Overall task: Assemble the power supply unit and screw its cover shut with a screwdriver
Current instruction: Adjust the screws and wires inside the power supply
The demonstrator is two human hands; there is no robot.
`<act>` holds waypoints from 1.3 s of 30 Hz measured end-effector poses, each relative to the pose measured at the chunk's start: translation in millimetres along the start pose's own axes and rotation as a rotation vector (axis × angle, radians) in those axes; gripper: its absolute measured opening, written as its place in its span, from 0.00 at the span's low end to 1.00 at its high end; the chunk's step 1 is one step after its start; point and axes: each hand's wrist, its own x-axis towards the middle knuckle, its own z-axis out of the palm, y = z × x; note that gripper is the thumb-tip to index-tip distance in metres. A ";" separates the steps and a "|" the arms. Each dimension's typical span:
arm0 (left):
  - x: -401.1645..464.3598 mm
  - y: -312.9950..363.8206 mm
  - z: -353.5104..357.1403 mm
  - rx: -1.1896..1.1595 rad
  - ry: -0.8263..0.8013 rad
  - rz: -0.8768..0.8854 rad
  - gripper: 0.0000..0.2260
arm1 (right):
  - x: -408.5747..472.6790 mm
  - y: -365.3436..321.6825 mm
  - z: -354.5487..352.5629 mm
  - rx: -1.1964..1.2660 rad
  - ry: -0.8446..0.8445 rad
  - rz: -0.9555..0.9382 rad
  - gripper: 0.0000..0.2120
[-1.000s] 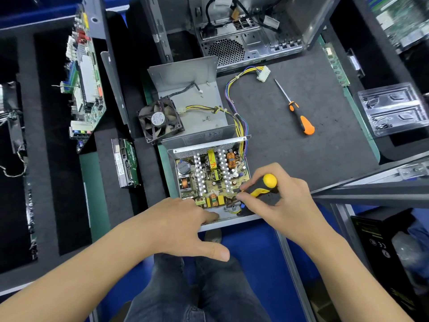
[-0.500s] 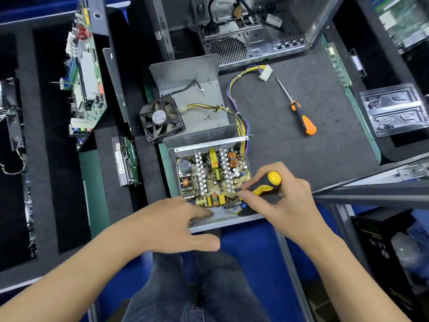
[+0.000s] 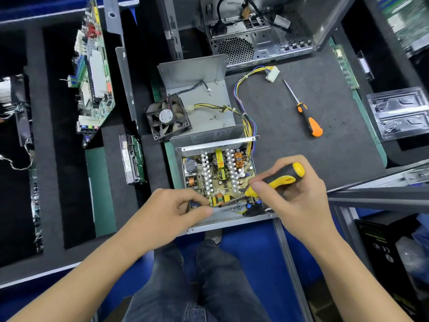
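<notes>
Right hand (image 3: 299,194) grips yellow-black screwdriver (image 3: 276,180), fingers curled round handle, shaft slanting down-left into open power supply unit (image 3: 218,182) at near table edge. Tip near front wall; screw itself not discernible. Left hand (image 3: 171,212) rests on unit's near-left corner, fingers curled, seemingly pinching something small by tip; cannot tell what. Cover (image 3: 199,94) lies detached behind unit, fan (image 3: 167,117) leaning on it. Advice: keep shaft in line with screw, press down before turning, brace chassis, avoid scraping board (image 3: 216,175). Spare orange screwdriver (image 3: 308,117) well apart, right.
</notes>
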 end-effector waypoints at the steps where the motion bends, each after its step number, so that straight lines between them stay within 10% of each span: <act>1: -0.5 0.5 1.2 -0.044 0.026 -0.020 0.15 | -0.1 -2.2 1.0 0.052 0.021 0.013 0.11; 16: -7.0 9.1 9.1 -0.398 0.214 0.086 0.13 | 7.0 -16.6 8.1 0.332 0.167 0.030 0.13; 39: -1.5 19.4 3.1 0.081 0.418 0.476 0.05 | 5.5 -29.7 11.3 0.261 0.161 0.012 0.11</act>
